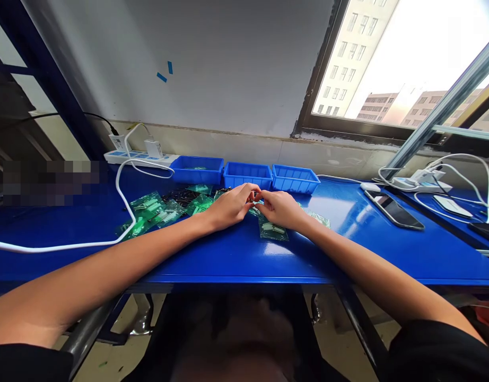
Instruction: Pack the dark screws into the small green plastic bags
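My left hand (231,205) and my right hand (281,208) meet above the blue table (236,254), fingers curled and pinched together on a small clear green bag (255,208) held between them. A second green bag (272,229) with small parts inside lies flat on the table just under my right hand. Several more green bags (157,211) lie spread to the left of my left hand, next to a pile of small black parts (183,196).
Three blue bins (247,174) stand in a row at the back. A white power strip (139,156) with a white cable (121,204) is at the left. A phone (394,210) and another power strip (421,181) lie at the right. A window is behind.
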Available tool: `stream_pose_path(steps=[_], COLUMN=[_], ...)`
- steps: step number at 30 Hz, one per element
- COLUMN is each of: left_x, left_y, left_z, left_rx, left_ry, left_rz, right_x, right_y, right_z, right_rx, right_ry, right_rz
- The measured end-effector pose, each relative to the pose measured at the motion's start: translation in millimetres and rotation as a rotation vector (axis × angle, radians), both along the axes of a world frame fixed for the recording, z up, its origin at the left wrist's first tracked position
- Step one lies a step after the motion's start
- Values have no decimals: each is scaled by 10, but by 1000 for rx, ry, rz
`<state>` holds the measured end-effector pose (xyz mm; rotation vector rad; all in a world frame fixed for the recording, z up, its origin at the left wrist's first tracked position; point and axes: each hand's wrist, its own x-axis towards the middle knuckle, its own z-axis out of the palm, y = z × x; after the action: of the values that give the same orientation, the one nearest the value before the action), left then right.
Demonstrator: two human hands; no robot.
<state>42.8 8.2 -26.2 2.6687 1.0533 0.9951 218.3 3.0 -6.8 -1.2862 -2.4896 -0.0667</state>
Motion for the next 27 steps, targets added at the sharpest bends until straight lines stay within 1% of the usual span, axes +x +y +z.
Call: stream_pose_path(steps=[4, 9, 15, 21, 27], left_x=[2, 7, 10, 5, 8], left_y=[-18, -26, -5, -9, -22], left_z=[11, 9, -4, -7, -9], left_rx=[33, 54, 77, 96, 45], left_ry=[-45, -62, -65, -98, -147], left_rz=[-23, -53, -3, -25, 35], right_x=[4, 3, -10, -14, -25], right_y=[20, 30, 10, 7, 0], right_z=[-25, -32, -27, -17, -14], right_rx=[34, 56, 88, 53, 52], right_ry=[13, 42, 166, 162, 162], right_rz=[-38, -21, -26, -45, -34])
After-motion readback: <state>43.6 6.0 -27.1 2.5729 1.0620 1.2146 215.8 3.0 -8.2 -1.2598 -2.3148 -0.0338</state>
